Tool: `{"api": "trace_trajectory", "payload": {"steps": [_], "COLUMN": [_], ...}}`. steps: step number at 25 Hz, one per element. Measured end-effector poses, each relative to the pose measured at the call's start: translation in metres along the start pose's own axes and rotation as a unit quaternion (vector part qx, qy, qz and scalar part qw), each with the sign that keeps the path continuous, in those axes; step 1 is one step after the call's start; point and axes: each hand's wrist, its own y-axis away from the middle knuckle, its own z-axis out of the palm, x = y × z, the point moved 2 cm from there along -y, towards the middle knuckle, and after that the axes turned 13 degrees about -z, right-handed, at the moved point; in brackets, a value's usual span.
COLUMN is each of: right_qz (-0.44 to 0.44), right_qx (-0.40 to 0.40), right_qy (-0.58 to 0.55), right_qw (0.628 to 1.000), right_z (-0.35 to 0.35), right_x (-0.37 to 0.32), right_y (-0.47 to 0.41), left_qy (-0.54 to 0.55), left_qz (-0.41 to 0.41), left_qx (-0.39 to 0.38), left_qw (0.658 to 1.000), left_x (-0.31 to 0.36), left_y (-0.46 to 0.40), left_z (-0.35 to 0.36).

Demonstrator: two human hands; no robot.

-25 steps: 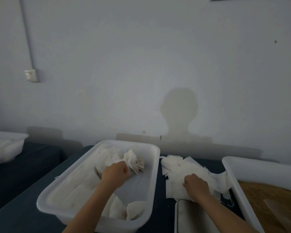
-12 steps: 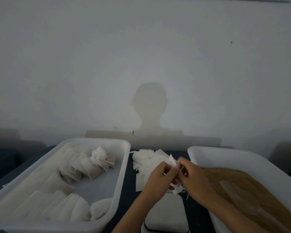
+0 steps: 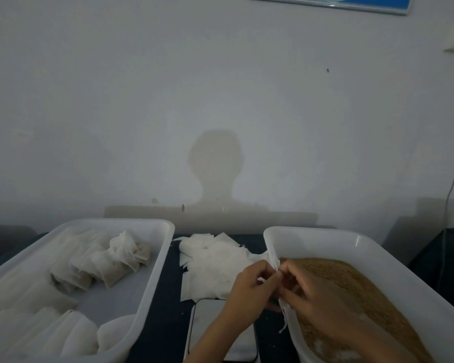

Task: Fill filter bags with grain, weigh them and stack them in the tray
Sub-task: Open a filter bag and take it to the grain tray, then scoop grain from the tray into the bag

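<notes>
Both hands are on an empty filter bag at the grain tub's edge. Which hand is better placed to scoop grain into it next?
Right, probably. The right hand already lies over the grain tub, above the brown grain. The left hand sits outside the rim, above the scale, and pinches the filter bag, so it could hold it open.

Empty filter bag (image 3: 275, 262), thin and white, pinched upright over the near-left rim of the grain tray (image 3: 325, 238), which holds brown grain (image 3: 351, 292). Loose flat bags (image 3: 212, 260) heaped at centre on the dark table. Left tray (image 3: 152, 271): filled bags (image 3: 102, 263) clustered far, more stacked near-left. Scale (image 3: 207, 318) near centre.
</notes>
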Motion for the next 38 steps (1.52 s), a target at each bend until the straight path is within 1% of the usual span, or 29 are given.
{"api": "trace_trajectory", "payload": {"steps": [3, 6, 9, 12, 15, 16, 18, 19, 20, 23, 25, 26, 27, 28, 29, 30, 31, 32, 33, 34, 36, 38], "right_qz": [0.009, 0.038, 0.036, 0.023, 0.046, 0.064, 0.105, 0.127, 0.149, 0.225, 0.263, 0.274, 0.285, 0.299, 0.317, 0.333, 0.343, 0.346, 0.345, 0.341, 0.317, 0.304], "right_qx": [0.013, 0.042, 0.097, 0.128, 0.142, 0.154, 0.178, 0.18, 0.178, 0.171, 0.165, 0.159, 0.137, 0.083, 0.001, -0.082, -0.139, -0.167, -0.178, -0.191, -0.211, -0.225], "right_qy": [0.009, -0.083, -0.157, -0.166, -0.157, -0.129, -0.039, -0.002, 0.012, -0.011, -0.049, -0.049, -0.009, 0.076, 0.184, 0.272, 0.315, 0.325, 0.331, 0.346, 0.381, 0.4], "right_qw": [1.0, 0.995, 0.982, 0.978, 0.976, 0.978, 0.978, 0.975, 0.973, 0.959, 0.949, 0.947, 0.949, 0.948, 0.93, 0.899, 0.874, 0.864, 0.86, 0.853, 0.842, 0.835], "right_z": [-0.012, -0.022, -0.028, -0.035, -0.04, -0.041, -0.045, -0.046, -0.048, -0.049, -0.053, -0.055, -0.06, -0.065, -0.069, -0.071, -0.07, -0.069, -0.069, -0.068, -0.066, -0.067], "right_x": [0.018, 0.033, 0.043, 0.045, 0.05, 0.055, 0.065, 0.069, 0.072, 0.079, 0.082, 0.084, 0.089, 0.097, 0.104, 0.111, 0.118, 0.123, 0.124, 0.123, 0.129, 0.129], "right_y": [0.009, 0.017, 0.021, 0.026, 0.032, 0.035, 0.04, 0.043, 0.045, 0.051, 0.057, 0.06, 0.065, 0.069, 0.075, 0.081, 0.085, 0.087, 0.087, 0.086, 0.084, 0.083], "left_qy": [-0.003, -0.02, -0.023, -0.043, -0.095, -0.136, -0.244, -0.274, -0.29, -0.359, -0.391, -0.395, -0.398, -0.402, -0.407, -0.419, -0.444, -0.472, -0.49, -0.496, -0.491, -0.482], "left_qz": [0.008, 0.038, 0.054, 0.07, 0.078, 0.084, 0.109, 0.128, 0.148, 0.198, 0.189, 0.175, 0.156, 0.136, 0.121, 0.113, 0.106, 0.097, 0.091, 0.088, 0.1, 0.134], "left_qx": [-0.011, -0.03, -0.032, -0.025, -0.009, 0.013, 0.072, 0.087, 0.085, 0.053, 0.041, 0.046, 0.056, 0.067, 0.072, 0.069, 0.058, 0.045, 0.038, 0.038, 0.06, 0.093], "left_qw": [1.0, 0.999, 0.998, 0.996, 0.992, 0.987, 0.961, 0.949, 0.942, 0.911, 0.9, 0.901, 0.902, 0.903, 0.902, 0.898, 0.888, 0.875, 0.866, 0.863, 0.864, 0.861], "left_x": [0.003, 0.008, 0.01, 0.008, 0.005, 0.002, -0.001, -0.001, 0.0, 0.001, -0.003, -0.006, -0.009, -0.01, -0.013, -0.015, -0.017, -0.018, -0.019, -0.019, -0.017, -0.014], "left_y": [-0.008, -0.014, -0.018, -0.023, -0.029, -0.032, -0.038, -0.04, -0.041, -0.046, -0.048, -0.049, -0.05, -0.051, -0.052, -0.053, -0.054, -0.055, -0.055, -0.055, -0.054, -0.053], "left_z": [0.013, 0.028, 0.043, 0.055, 0.065, 0.067, 0.073, 0.077, 0.08, 0.088, 0.093, 0.094, 0.096, 0.096, 0.096, 0.096, 0.097, 0.097, 0.097, 0.097, 0.097, 0.097]}}
